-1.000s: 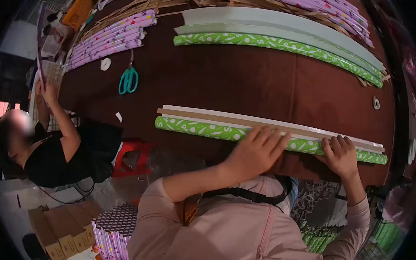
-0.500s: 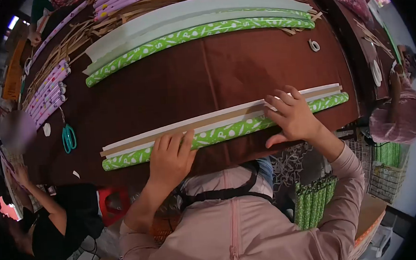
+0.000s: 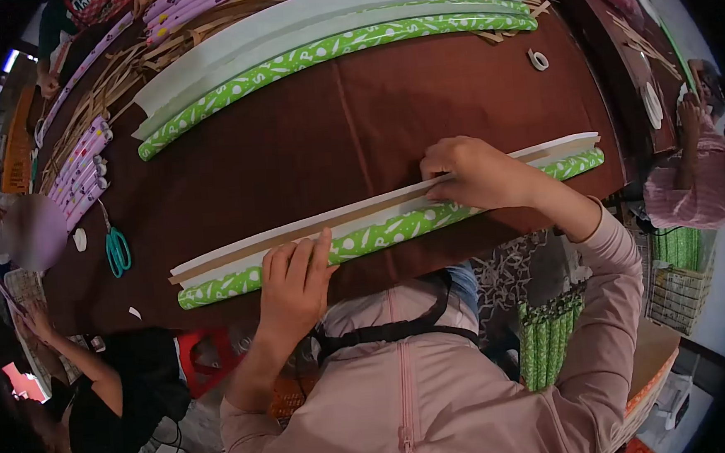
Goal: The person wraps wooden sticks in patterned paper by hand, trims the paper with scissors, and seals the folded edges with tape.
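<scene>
A green patterned roll [image 3: 396,228] lies near the table's front edge, with a white sheet edge and a brown strip [image 3: 296,234] along its far side. My left hand [image 3: 294,285] rests on the roll left of its middle, its fingers spread and flat. My right hand [image 3: 475,174] is bent over the white edge and brown strip right of the middle, thumb and fingers pinched together at the edge. What exactly lies between those fingertips is hidden.
Farther back lies another green roll [image 3: 335,54] with pale sheets. Teal scissors [image 3: 117,251], purple rolls [image 3: 84,173] and brown strips [image 3: 97,89] are at the left. A tape roll [image 3: 539,59] sits at the back right. Co-workers are at left and right.
The view has swung round to the right. My left hand has come down on the roll's left part, and my right hand has moved to the far edge and its fingers have closed.
</scene>
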Demonstrator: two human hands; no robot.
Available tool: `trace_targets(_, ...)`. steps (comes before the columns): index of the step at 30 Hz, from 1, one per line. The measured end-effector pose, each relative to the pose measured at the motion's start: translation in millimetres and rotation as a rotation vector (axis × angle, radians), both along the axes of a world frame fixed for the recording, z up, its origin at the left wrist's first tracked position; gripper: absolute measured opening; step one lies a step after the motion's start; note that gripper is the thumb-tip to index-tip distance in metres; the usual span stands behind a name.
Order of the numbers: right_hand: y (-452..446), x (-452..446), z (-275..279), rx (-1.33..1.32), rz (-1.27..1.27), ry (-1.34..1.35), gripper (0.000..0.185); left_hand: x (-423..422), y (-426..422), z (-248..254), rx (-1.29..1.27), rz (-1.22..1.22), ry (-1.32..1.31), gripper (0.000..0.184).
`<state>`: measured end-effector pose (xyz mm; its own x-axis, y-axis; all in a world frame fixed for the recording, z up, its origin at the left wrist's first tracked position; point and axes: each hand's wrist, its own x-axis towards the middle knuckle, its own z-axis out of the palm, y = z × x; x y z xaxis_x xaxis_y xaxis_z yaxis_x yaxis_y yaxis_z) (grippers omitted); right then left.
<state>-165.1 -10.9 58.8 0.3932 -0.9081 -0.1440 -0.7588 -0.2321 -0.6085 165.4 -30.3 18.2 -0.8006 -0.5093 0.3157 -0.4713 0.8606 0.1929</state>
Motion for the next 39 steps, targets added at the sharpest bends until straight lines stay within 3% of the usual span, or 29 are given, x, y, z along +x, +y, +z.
trace_targets(7, 9, 8, 19, 0.166, -0.064, -0.085, 0.016, 8, 7, -3, -0.077, 0.005, 0.099, 0.037)
trace_targets(13, 31, 20, 26, 0.038, -0.110, -0.023, 0.009, 5, 23, -8, -0.274, 0.108, 0.109, 0.027)
trace_targets(19, 49, 34, 35, -0.070, -0.105, -0.010, 0.021, 12, 29, -18, -0.313, 0.107, 0.076, 0.025)
trace_targets(21, 57, 36, 16, -0.358, 0.020, 0.138, 0.031, 10, 31, -19, -0.313, 0.126, 0.083, 0.026)
trace_targets(24, 72, 42, 9, -0.443, -0.028, 0.217, 0.037, 19, 37, -25, -0.324, 0.139, 0.063, 0.024)
trace_targets(26, 78, 42, 7, -0.457, -0.026, 0.241, 0.039, 33, 37, -42, -0.276, -0.057, 0.325, 0.024)
trace_targets(27, 80, 42, 6, -0.469, -0.031, 0.273, 0.041, 40, 37, -37, -0.317, -0.206, 0.308, 0.029)
trace_targets(31, 86, 47, 5, -0.488, -0.026, 0.310, 0.042, 37, 33, -21, -0.364, -0.068, 0.353, 0.037)
trace_targets(33, 89, 50, 4, -0.527, -0.021, 0.353, 0.043, 21, 29, 15, -0.250, 0.157, -0.046, 0.050)
trace_targets(34, 91, 51, 4, -0.525, -0.019, 0.350, 0.043, 13, 25, 24, -0.247, 0.159, -0.049, 0.050)
trace_targets(36, 93, 53, 1, -0.565, -0.016, 0.402, 0.044, -1, 16, 32, 0.037, 0.143, -0.224, 0.065)
trace_targets(38, 94, 54, 2, -0.555, -0.014, 0.428, 0.045, -16, 22, 28, 0.040, 0.086, -0.140, 0.069)
trace_targets(39, 94, 55, -1, -0.568, -0.023, 0.434, 0.044, -22, 25, 28, 0.001, 0.041, -0.176, 0.059)
